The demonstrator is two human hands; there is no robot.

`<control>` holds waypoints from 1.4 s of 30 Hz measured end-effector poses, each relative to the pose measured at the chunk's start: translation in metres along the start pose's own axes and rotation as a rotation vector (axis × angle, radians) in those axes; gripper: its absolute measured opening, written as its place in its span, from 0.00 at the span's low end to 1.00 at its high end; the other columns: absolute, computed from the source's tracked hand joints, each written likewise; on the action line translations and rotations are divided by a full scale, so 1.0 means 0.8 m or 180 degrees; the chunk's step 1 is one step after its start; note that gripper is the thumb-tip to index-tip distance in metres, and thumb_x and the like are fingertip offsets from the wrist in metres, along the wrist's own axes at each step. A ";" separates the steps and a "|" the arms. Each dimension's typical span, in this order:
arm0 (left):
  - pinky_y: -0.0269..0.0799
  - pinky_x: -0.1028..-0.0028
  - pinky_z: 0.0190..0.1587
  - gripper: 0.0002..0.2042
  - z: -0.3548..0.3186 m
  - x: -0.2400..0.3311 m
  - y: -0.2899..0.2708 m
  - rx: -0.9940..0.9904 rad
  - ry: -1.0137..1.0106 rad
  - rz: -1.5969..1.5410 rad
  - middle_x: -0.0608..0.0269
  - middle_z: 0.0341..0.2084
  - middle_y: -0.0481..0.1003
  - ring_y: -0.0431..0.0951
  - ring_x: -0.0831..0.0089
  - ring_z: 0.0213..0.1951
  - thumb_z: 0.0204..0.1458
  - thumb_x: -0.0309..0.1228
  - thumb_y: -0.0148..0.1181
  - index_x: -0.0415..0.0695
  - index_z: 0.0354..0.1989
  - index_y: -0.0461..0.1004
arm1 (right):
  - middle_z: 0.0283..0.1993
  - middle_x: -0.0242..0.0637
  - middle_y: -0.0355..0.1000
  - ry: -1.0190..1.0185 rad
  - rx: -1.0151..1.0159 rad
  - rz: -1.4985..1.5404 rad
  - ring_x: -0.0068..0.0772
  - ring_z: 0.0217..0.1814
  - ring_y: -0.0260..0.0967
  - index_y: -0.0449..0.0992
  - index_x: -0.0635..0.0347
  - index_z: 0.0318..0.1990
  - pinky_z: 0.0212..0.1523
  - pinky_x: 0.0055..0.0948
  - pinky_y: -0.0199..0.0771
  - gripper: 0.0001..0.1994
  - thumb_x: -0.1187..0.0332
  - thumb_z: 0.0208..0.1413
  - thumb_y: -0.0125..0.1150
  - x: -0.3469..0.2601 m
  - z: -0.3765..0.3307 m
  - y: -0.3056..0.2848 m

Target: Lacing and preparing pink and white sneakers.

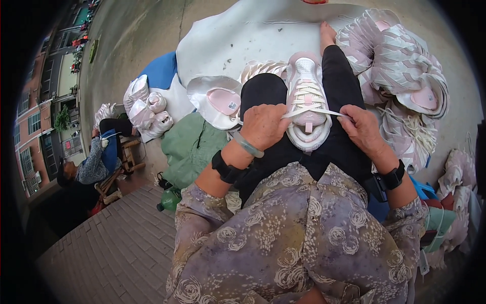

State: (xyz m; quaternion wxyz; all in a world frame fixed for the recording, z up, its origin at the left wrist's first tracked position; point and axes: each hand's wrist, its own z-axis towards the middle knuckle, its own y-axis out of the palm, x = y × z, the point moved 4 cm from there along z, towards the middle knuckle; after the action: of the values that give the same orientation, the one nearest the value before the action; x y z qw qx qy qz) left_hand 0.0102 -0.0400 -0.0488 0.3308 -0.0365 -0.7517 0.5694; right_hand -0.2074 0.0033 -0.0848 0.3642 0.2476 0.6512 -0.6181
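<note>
Between my thighs rests a white and pale-pink sneaker upper (309, 121), toe pointing away from me and ankle opening nearest my body. A cream shoelace (310, 96) runs zigzag up its front and crosses over the tongue. Closed in a pinch, my left hand (264, 124) holds one lace end just left of the upper. On the other side, my right hand (362, 129) pinches the opposite end between thumb and fingers. The lace is stretched nearly straight from hand to hand. Both hands hang over my black-trousered thighs.
Nested pink-and-white uppers (405, 66) are heaped at the right on a white sheet (217, 43). Another upper (223, 101) lies beside my left knee. Green cloth (195, 147) and a green bottle (171, 198) are at my left. Farther left sits another person (96, 157).
</note>
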 end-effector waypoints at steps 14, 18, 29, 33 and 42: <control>0.62 0.62 0.25 0.02 -0.021 0.111 -0.026 -0.1586 0.1607 -0.1305 0.53 0.15 0.68 0.70 0.54 0.23 0.40 0.26 0.51 0.42 0.22 0.68 | 0.28 0.37 0.58 -0.1131 -0.0171 -0.1605 0.37 0.34 0.56 0.66 0.57 0.24 0.32 0.33 0.51 0.12 0.67 0.27 0.58 -0.077 0.060 0.036; 0.61 0.62 0.24 0.01 -0.025 0.110 -0.010 -0.1069 0.1707 -0.1357 0.53 0.15 0.68 0.69 0.53 0.22 0.38 0.25 0.51 0.42 0.20 0.67 | 0.27 0.37 0.59 -0.1139 -0.0208 -0.2277 0.36 0.34 0.58 0.67 0.58 0.22 0.39 0.38 0.51 0.06 0.71 0.31 0.54 -0.072 0.051 0.051; 0.61 0.78 0.22 0.05 -0.031 0.025 -0.092 -0.0349 0.0610 -0.2408 0.64 0.13 0.66 0.64 0.81 0.17 0.42 0.23 0.50 0.37 0.28 0.67 | 0.23 0.39 0.63 -0.1223 0.1041 -0.2394 0.40 0.27 0.64 0.65 0.64 0.37 0.50 0.44 0.58 0.11 0.77 0.43 0.47 -0.057 0.101 -0.041; 0.61 0.83 0.21 0.04 -0.037 -0.062 -0.089 -0.0205 -0.0205 -0.2247 0.69 0.14 0.67 0.65 0.85 0.18 0.42 0.23 0.51 0.39 0.28 0.69 | 0.34 0.45 0.68 -0.1000 0.1277 -0.2358 0.45 0.35 0.66 0.67 0.67 0.40 0.50 0.43 0.59 0.13 0.78 0.43 0.48 0.021 0.072 -0.103; 0.57 0.87 0.23 0.09 -0.069 -0.156 -0.095 -0.0848 -0.0720 -0.2723 0.77 0.16 0.67 0.63 0.89 0.20 0.39 0.24 0.57 0.42 0.32 0.73 | 0.34 0.49 0.67 -0.1051 0.0813 -0.1698 0.48 0.36 0.64 0.66 0.66 0.44 0.36 0.37 0.63 0.15 0.80 0.45 0.48 0.162 -0.053 -0.162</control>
State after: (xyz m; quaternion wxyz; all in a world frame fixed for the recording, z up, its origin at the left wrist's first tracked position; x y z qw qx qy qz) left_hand 0.1617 -0.0747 -0.0312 0.4443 0.2972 -0.7972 0.2805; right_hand -0.3940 0.0137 -0.1060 0.2562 0.0087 0.5426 -0.7999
